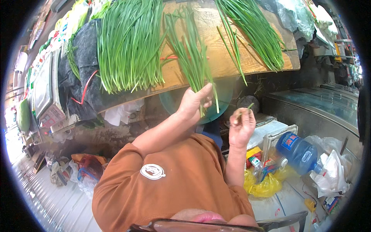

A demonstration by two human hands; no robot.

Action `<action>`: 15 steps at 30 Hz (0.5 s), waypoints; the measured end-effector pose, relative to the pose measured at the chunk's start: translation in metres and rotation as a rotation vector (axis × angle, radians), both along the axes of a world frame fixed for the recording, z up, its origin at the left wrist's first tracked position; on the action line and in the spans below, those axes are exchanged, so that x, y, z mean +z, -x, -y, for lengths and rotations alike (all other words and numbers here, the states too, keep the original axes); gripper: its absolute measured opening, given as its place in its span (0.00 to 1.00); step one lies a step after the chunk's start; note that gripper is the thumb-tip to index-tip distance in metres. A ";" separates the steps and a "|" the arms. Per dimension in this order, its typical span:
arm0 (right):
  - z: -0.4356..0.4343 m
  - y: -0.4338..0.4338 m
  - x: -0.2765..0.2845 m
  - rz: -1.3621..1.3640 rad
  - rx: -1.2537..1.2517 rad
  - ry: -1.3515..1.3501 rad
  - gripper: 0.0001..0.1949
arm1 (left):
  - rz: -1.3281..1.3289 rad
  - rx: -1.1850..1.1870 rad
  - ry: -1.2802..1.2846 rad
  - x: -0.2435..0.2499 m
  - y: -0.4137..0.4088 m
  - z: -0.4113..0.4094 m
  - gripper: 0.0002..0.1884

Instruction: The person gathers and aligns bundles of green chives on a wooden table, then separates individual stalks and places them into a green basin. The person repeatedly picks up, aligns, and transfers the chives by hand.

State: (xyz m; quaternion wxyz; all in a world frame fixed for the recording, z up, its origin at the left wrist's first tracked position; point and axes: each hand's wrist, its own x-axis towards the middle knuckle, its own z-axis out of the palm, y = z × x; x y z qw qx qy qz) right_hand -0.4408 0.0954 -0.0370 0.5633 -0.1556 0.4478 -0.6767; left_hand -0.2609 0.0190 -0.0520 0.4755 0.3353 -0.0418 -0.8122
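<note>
My left hand (194,100) grips a small bunch of garlic chives (189,62) near its pale stem ends, just off the board's front edge. One stalk hangs apart to the right of that bunch. Between the fingertips of my right hand (243,124) is a short scrap of green stalk (251,105). A wide spread of garlic chives (130,49) covers the left part of a wooden board (185,79). Another bundle of chives (258,40) lies on the right side, with a few loose stalks (234,49) beside it.
A green basin (218,108) sits below the board's edge. Dark cloth (82,52) with a red tie (87,88) lies left, near a scale (45,84). To the right are a blue water jug (297,150), a yellow plastic bag (265,185) and a glass-topped case (318,101).
</note>
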 end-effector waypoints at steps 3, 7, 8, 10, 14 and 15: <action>-0.002 0.018 -0.019 -0.411 0.034 -0.262 0.14 | -0.005 -0.019 0.015 0.000 -0.001 0.001 0.12; 0.015 0.007 -0.024 -1.357 0.342 -0.237 0.25 | 0.045 -0.062 0.044 -0.002 -0.003 0.003 0.13; 0.018 0.002 -0.013 -1.036 0.314 -0.282 0.25 | 0.065 -0.060 0.048 -0.001 -0.002 0.003 0.13; 0.020 -0.009 0.015 -0.484 0.374 -0.285 0.24 | 0.090 -0.058 0.045 -0.004 0.000 0.002 0.13; 0.024 -0.028 0.028 -0.294 0.544 -0.271 0.13 | 0.088 -0.095 0.051 -0.007 0.001 0.001 0.17; 0.022 -0.031 0.029 -0.358 0.471 -0.235 0.11 | 0.085 -0.085 0.039 -0.003 0.000 0.000 0.18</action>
